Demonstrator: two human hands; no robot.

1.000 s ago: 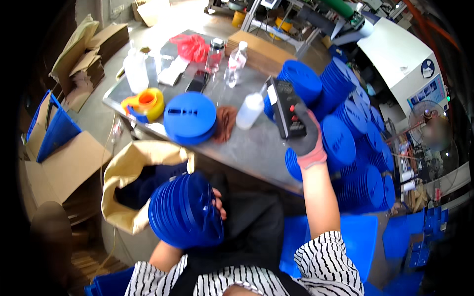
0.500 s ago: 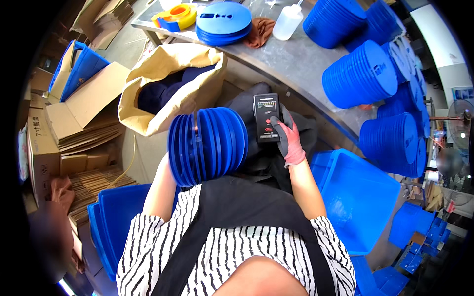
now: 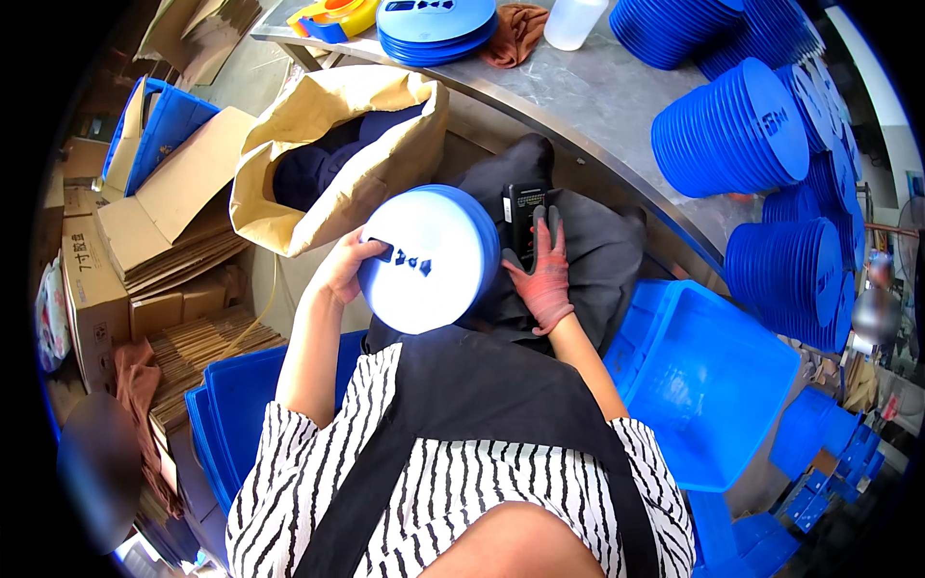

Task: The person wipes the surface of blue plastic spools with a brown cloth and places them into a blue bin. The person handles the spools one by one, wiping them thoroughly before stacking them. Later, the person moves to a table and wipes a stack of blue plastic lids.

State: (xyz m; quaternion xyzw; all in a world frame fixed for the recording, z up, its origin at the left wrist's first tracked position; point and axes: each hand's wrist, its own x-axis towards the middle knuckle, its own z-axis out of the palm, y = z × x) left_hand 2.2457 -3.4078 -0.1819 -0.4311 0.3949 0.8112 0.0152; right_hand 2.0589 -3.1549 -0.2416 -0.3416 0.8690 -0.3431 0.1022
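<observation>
My bare left hand (image 3: 345, 268) is closed on the edge of a stack of blue plastic reels (image 3: 414, 297), held over my lap. The top reel's flat face is turned up and shines; dark cut-outs run across it. At the stack's right side, my right hand (image 3: 543, 279), in a grey and red glove, lies with fingers stretched out over a black handheld meter (image 3: 525, 197). The meter rests on my dark-clothed lap. Its lower part is mostly covered by the glove.
Ahead stands a metal table (image 3: 578, 106) bearing several stacks of blue reels (image 3: 727, 130), a brown cloth (image 3: 515, 37) and a white bottle (image 3: 575, 21). A large tan sack (image 3: 260, 207) holds dark things. Blue bins (image 3: 708, 385) flank me; cardboard boxes (image 3: 92, 289) stand left.
The reel stack has turned from edge-on to face-up and shifted right. The meter has gone down onto my lap, and my right hand has loosened from gripping it to lying over it.
</observation>
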